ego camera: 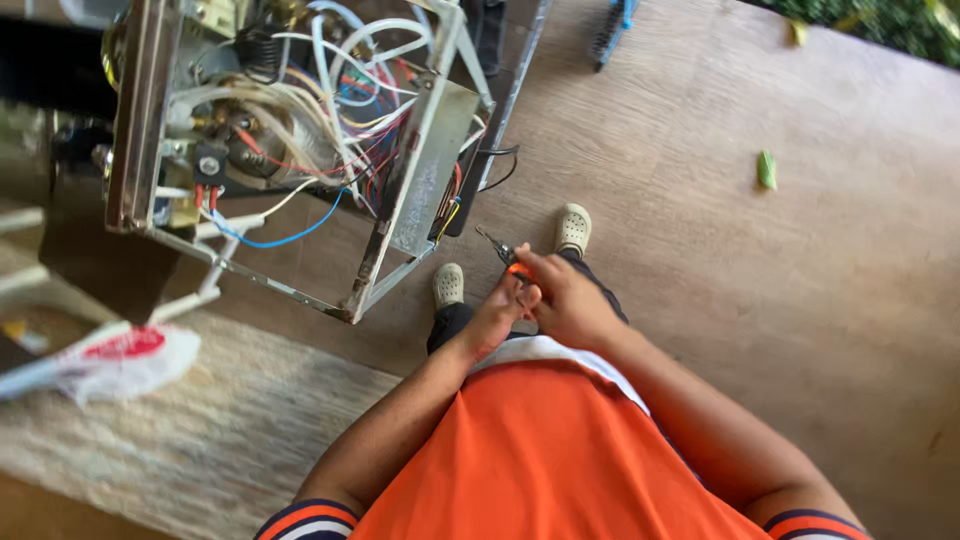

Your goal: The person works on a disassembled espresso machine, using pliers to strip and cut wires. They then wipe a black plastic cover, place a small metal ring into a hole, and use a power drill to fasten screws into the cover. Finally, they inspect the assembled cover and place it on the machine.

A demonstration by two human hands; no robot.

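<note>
Both hands meet in front of my orange shirt. My right hand (pixel 568 298) is closed around orange-handled pliers (pixel 503 254), whose thin metal jaws point up and left. My left hand (pixel 497 312) presses against the same orange handles from the left, fingers curled on them. The jaws sit just right of an opened metal machine frame (pixel 415 190) packed with white tubes and red, blue and white wires. The pliers' tip does not touch the frame.
My two feet in pale clogs (pixel 573 228) stand on a wooden floor. A white plastic bag (pixel 120 360) lies on a pale mat (pixel 200 440) at left. A green leaf (pixel 766 169) rests on the floor. A blue brush (pixel 612 30) lies at the top.
</note>
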